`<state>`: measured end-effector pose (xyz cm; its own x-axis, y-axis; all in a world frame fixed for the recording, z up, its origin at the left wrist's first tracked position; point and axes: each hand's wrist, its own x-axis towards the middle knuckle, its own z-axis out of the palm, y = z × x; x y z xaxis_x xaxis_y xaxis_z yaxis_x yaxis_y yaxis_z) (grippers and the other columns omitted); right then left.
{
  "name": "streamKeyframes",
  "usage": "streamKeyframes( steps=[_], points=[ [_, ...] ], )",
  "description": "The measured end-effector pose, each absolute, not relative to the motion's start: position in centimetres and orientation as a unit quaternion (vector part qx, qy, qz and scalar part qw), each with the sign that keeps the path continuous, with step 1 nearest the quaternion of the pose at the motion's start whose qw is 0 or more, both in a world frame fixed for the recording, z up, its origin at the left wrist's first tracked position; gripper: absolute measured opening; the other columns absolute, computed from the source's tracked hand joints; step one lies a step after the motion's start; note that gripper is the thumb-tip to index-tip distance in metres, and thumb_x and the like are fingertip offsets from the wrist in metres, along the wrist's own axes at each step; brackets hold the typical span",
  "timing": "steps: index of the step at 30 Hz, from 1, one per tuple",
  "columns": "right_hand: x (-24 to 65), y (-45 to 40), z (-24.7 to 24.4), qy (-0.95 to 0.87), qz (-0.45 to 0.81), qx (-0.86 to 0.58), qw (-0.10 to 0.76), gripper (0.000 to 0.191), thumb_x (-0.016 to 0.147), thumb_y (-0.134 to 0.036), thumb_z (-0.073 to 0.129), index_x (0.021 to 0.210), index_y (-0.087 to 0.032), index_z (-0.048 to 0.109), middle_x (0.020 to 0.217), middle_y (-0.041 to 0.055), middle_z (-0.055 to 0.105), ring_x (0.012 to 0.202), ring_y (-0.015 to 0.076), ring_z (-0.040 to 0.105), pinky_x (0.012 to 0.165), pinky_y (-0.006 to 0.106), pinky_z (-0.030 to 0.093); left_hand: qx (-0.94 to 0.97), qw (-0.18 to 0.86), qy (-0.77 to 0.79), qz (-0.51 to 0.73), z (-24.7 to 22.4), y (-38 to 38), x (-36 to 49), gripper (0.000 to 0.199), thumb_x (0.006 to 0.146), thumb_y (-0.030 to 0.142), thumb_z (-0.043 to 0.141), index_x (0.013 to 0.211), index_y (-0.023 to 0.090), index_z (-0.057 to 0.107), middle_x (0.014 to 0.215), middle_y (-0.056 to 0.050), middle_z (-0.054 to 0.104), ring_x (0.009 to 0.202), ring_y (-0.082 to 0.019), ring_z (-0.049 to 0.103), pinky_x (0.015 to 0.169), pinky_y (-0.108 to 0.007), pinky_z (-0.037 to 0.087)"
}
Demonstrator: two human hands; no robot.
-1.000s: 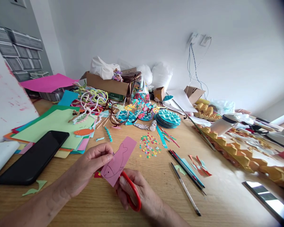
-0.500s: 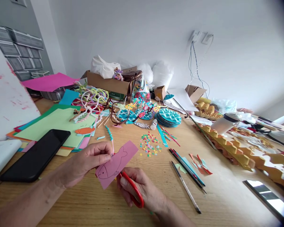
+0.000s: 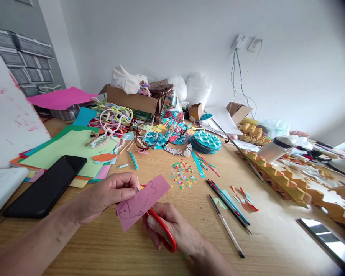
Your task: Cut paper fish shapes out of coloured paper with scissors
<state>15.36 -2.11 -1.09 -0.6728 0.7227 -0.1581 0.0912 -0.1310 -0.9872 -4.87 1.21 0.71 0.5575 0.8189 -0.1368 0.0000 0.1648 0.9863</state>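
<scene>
A pink paper strip [image 3: 142, 201] with a fish drawn in dark line is pinched between the thumb and fingers of my left hand [image 3: 119, 190]. My right hand [image 3: 168, 226] is closed around the handles of red scissors [image 3: 165, 232]; their blades are largely hidden behind the strip's lower edge. Bits of yellow and red show behind the strip near my left fingertips. A twisted turquoise piece [image 3: 133, 160] lies on the table beyond my left hand, and an orange paper fish [image 3: 104, 157] rests on the coloured sheets.
Confetti [image 3: 184, 173], pens [image 3: 227, 201] and orange scraps [image 3: 244, 198] lie on the wooden table [image 3: 201, 222]. A black phone [image 3: 46, 186] is at left. Turquoise discs [image 3: 205, 143] and a cardboard box [image 3: 132, 99] stand farther back, with yellow egg cartons [image 3: 278, 182] at right.
The strip has turned slightly, its far end a little lower and to the right. The scissors have moved very slightly right. Both hands keep their hold.
</scene>
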Motion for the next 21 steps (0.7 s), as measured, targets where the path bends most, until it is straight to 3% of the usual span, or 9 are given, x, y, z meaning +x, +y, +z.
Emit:
streamKeyframes(
  steps=[11,21],
  points=[
    [15.67,-2.13,-1.54,-0.616,0.685,-0.316,0.227,0.050,0.083,-0.064,0.047,0.065,-0.017,0.043,0.047,-0.0056,0.044,0.038,0.0044,0.035,0.037,0.017,0.024,0.567,0.674,0.366,0.299,0.85,1.06,-5.22,0.010,0.080,0.026,0.058,0.074,0.019,0.055,0.070,0.004,0.043,0.063,-0.011,0.036,0.058,-0.022,0.029],
    [16.06,-1.95,-1.08,-0.651,0.654,-0.318,0.218,0.046,0.089,-0.050,0.048,0.058,-0.017,0.042,0.046,-0.0064,0.042,0.039,0.0034,0.034,0.038,0.015,0.026,0.589,0.660,0.383,0.266,1.20,1.32,-5.65,0.011,0.076,0.027,0.059,0.070,0.019,0.055,0.066,0.004,0.049,0.061,-0.012,0.042,0.056,-0.022,0.031]
  ],
)
